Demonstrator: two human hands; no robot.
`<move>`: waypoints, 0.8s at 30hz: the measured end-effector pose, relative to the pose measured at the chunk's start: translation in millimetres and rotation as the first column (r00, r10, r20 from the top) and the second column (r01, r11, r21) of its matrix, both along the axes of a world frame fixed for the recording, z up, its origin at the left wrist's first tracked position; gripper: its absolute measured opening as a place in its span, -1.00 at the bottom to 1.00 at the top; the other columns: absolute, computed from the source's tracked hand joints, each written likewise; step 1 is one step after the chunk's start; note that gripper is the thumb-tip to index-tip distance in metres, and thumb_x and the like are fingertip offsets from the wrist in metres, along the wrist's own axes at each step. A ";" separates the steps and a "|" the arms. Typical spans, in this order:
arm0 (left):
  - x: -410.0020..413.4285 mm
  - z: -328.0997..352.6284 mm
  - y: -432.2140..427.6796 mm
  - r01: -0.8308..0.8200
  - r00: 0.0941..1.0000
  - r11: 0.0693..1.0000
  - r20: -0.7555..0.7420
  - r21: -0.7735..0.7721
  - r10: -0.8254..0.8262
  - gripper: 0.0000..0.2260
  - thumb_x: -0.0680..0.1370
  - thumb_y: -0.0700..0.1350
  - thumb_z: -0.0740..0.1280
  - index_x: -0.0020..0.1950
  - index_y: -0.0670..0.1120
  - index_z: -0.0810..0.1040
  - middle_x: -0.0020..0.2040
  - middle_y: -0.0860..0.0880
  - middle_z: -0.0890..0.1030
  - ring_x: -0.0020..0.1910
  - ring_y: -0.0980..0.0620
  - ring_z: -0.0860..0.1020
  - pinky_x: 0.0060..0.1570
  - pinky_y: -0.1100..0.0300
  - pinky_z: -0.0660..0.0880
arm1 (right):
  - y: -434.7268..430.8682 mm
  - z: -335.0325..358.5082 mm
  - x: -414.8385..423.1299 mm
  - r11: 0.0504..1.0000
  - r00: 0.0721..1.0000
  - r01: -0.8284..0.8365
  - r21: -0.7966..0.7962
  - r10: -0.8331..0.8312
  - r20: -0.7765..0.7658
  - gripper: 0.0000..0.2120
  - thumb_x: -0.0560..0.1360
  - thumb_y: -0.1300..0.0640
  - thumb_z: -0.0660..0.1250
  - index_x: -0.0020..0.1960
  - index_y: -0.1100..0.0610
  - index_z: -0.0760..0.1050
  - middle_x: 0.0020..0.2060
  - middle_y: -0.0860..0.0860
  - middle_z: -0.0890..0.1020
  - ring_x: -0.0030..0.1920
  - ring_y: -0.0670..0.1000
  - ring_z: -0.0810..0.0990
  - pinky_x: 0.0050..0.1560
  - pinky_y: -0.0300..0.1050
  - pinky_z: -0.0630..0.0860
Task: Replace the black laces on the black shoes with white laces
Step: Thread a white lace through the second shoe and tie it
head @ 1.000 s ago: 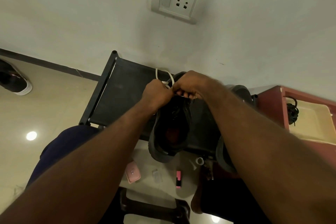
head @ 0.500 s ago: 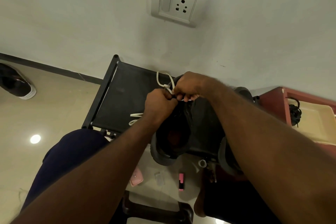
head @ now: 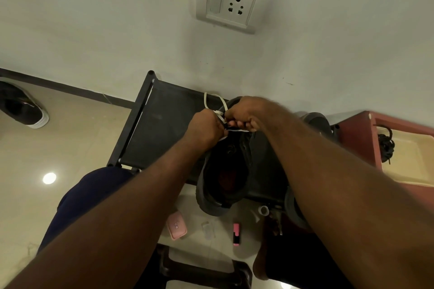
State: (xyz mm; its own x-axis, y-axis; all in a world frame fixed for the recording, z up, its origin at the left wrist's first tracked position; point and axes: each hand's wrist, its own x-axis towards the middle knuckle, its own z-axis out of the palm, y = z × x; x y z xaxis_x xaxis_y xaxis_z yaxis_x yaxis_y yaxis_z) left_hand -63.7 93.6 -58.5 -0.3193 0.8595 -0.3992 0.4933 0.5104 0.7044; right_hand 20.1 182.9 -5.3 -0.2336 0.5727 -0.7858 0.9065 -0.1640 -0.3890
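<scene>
The white lace (head: 220, 113) is a flat, soft ribbon of almost no weight. It holds no shape, twists easily and slips through a slack pinch, so I judge the place to take it is close to its stiff tip, or right where it leaves an eyelet, with finger and thumb flat on its wide faces so it goes in untwisted. The shoe (head: 209, 195) is light but bulky, with a soft upper that gives when pulled and a firmer sole. It is best steadied at the eyelet edge beside the hole being threaded, not by the floppy tongue. It lies on the black rack (head: 162, 129), toe towards the wall and heel hanging over the near edge towards me. My left hand (head: 206, 130) is clenched round the lace, knuckles up, over the toe end of the lacing. My right hand (head: 245, 112) is curled too, pinching the lace just beside it, and the two hands almost touch. A short white stretch runs between them under my right knuckles, and a loose loop rises from between the hands towards the wall. My fingertips are tucked under, so I cannot tell which eyelet the lace is in. What looks like the other shoe (head: 315, 122) sits beyond my right forearm, mostly hidden. A bundle of black laces (head: 385, 145) lies well apart in the cream tray (head: 418, 162) on my right.
</scene>
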 end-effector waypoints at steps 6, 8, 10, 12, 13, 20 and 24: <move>4.8 -0.8 -0.2 -0.126 0.991 0.991 0.041 -0.044 0.127 -0.71 0.44 -0.12 0.45 -0.42 -0.05 0.43 -0.39 -0.03 0.47 -0.17 -0.18 0.62 -0.30 0.16 0.41 | 2.2 -5.4 -0.3 0.998 0.999 0.034 -0.055 -0.032 0.033 -0.67 0.62 0.13 0.26 -0.33 0.10 0.46 -0.63 -0.11 0.43 -0.66 -0.18 0.26 -0.59 -0.37 0.13; 7.1 -1.5 1.0 -0.187 0.979 0.980 0.068 -0.065 0.192 -0.69 0.44 -0.08 0.45 -0.43 -0.03 0.42 -0.43 0.00 0.45 -0.27 -0.14 0.58 -0.35 0.20 0.35 | 1.9 -7.6 1.4 0.999 0.999 0.036 -0.017 -0.036 0.007 -0.69 0.60 0.15 0.27 -0.32 0.11 0.47 -0.58 -0.09 0.45 -0.65 -0.18 0.29 -0.59 -0.36 0.18; 9.3 -1.5 1.5 -0.230 0.964 0.970 0.122 -0.074 0.238 -0.66 0.46 -0.02 0.46 -0.44 -0.03 0.41 -0.46 0.02 0.43 -0.42 0.00 0.46 -0.40 0.23 0.30 | 0.2 -10.1 3.7 0.999 0.999 0.023 0.028 -0.022 -0.030 -0.71 0.59 0.16 0.27 -0.30 0.14 0.47 -0.51 -0.04 0.47 -0.61 -0.16 0.36 -0.59 -0.35 0.27; 9.2 -0.8 1.4 -0.297 0.925 0.952 0.225 -0.081 0.307 -0.68 0.46 -0.04 0.46 -0.41 -0.08 0.44 -0.47 0.01 0.42 -0.49 0.07 0.38 -0.45 0.25 0.28 | -1.9 -13.4 6.3 0.998 0.995 0.038 0.043 -0.034 -0.091 -0.79 0.59 0.17 0.26 -0.19 0.20 0.51 -0.42 0.02 0.51 -0.53 -0.10 0.46 -0.57 -0.32 0.39; 8.0 1.0 1.2 -0.324 0.900 0.941 0.273 -0.102 0.339 -0.72 0.47 -0.06 0.45 -0.37 -0.12 0.48 -0.46 0.00 0.43 -0.51 0.08 0.38 -0.48 0.26 0.29 | -3.4 -14.7 7.7 0.998 0.991 0.054 0.041 -0.048 -0.122 -0.83 0.59 0.18 0.26 -0.11 0.24 0.53 -0.38 0.05 0.53 -0.49 -0.07 0.50 -0.56 -0.30 0.44; -1.9 5.8 0.0 -0.332 0.781 0.911 0.470 -0.245 0.411 -0.89 0.49 -0.12 0.43 -0.15 -0.14 0.59 -0.39 -0.03 0.48 -0.42 0.06 0.43 -0.38 0.19 0.36 | -8.1 -17.8 18.2 0.996 0.966 0.060 0.059 -0.043 -0.255 -0.81 0.61 0.19 0.28 -0.16 0.22 0.52 -0.37 0.08 0.55 -0.45 -0.03 0.53 -0.46 -0.26 0.51; -4.0 11.4 0.2 -0.291 0.824 0.930 0.435 -0.224 0.363 -0.90 0.50 -0.14 0.39 -0.16 -0.15 0.56 -0.38 -0.06 0.46 -0.44 0.04 0.39 -0.40 0.20 0.31 | -15.1 -25.2 27.5 0.974 0.940 0.121 0.189 -0.051 -0.338 -0.86 0.58 0.22 0.30 -0.12 0.22 0.57 -0.30 0.10 0.62 -0.37 -0.01 0.58 -0.38 -0.21 0.55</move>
State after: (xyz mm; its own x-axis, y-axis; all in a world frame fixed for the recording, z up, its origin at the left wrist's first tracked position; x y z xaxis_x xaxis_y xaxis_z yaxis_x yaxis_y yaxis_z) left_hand -67.7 93.8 -47.0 -0.3198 0.6602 -0.6796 -0.0842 0.6946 0.7144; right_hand 47.6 167.8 -30.5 -0.4011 0.7419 -0.5374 0.7078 -0.1214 -0.6959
